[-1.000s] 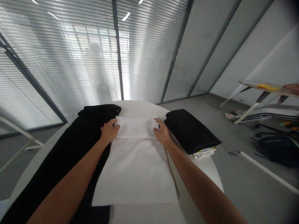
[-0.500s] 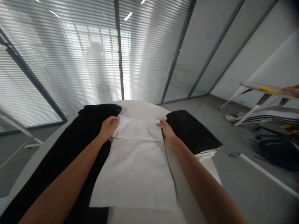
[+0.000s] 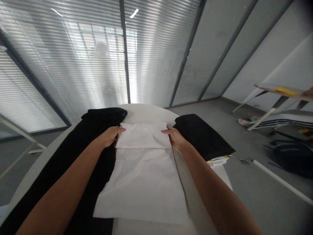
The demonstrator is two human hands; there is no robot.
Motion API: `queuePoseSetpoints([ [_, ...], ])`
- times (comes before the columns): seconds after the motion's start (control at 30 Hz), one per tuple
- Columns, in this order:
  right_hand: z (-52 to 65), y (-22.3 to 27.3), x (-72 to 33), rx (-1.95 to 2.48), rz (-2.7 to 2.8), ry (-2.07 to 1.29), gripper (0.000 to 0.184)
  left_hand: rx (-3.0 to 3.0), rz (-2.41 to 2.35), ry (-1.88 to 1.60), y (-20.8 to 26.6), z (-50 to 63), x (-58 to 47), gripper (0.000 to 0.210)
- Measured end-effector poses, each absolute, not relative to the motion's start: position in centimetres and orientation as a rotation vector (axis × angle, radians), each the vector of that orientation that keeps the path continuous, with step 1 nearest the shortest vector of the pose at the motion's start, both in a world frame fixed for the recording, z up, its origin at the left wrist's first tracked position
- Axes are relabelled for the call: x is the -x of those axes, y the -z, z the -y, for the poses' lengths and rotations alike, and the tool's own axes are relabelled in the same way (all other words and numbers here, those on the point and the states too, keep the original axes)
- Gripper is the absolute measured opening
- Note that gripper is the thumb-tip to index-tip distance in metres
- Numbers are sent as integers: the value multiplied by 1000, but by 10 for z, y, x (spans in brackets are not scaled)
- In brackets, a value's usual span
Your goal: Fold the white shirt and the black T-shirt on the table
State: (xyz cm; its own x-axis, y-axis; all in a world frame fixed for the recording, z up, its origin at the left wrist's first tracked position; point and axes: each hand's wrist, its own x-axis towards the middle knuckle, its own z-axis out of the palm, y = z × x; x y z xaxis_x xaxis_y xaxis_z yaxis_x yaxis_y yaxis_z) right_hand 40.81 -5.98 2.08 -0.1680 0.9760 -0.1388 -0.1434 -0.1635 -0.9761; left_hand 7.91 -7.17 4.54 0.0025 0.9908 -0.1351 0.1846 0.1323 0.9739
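White cloth in mid-frame, top part folded over, left hand and right hand, fingers pinching its sides, black clothing at left, black pile at right.

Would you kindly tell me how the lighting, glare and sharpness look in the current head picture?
Head view: bright glare through the blinds, plus a pixelated patch there; head view: the black garment beside the white cloth shows little detail, while the cloth's soft creases are readable; head view: the dark item on the floor at right is blurry, and the upper right corner darkens.
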Motion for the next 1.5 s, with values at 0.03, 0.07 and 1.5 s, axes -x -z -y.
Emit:
queuePoseSetpoints([
  [0.03, 59, -21, -408, 1123, 1141, -1496, 37, -1210, -1355, -983, -48, 73, -79, 27],
  [0.07, 58, -21, -408, 1135, 1154, -1479, 36, -1150, -1324, -962, -50, 74, -79, 32],
  [1.5, 73, -69, -426, 1040, 1382, -1272, 23, -1359, -1024, -1329, -68, 84, -71, 48],
])
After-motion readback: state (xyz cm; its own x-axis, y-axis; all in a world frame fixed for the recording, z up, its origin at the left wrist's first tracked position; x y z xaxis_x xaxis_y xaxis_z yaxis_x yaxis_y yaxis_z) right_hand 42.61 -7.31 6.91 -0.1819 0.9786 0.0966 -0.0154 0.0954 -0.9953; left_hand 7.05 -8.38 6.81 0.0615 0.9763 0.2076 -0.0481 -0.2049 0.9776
